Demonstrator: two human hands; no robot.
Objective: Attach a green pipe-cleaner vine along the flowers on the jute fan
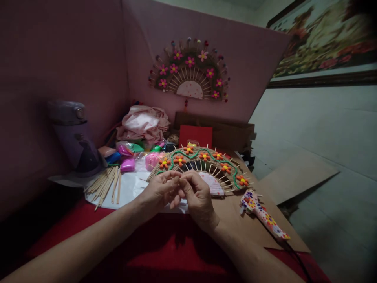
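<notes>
Fingertips of the left hand (165, 190) and right hand (200, 198) meet near the centre of my view, above the front of the red table (141, 247). On both, thumb and forefinger are drawn together; the left hand's other fingers curl loosely below. Whatever may be between those tips is too small for me to make out, so I can't tell if either one is pinching anything.

Just beyond them I have the twine-wrapped fan (204, 156), its near left part hidden by the hands. Thin sticks radiate across its dark gap from a pale spotted half-round, orange flowers (226, 168) with yellow centres dot the arc, and a green strand (236, 177) winds among them.

On my left, a loose bundle of wooden sticks (103, 184) lies on a white sheet (134, 184), near a magenta packet (127, 165) and a purple bottle (77, 141). Crumpled pink cloth (143, 121) is heaped behind.

On my right, a flower-patterned tool (263, 215) with a dark cord lies on brown cardboard (232, 220), near the fan's right end. A second fan (190, 61), with pink flowers, is up on the pink panel (244, 59) at the back, above a red card (196, 133).
</notes>
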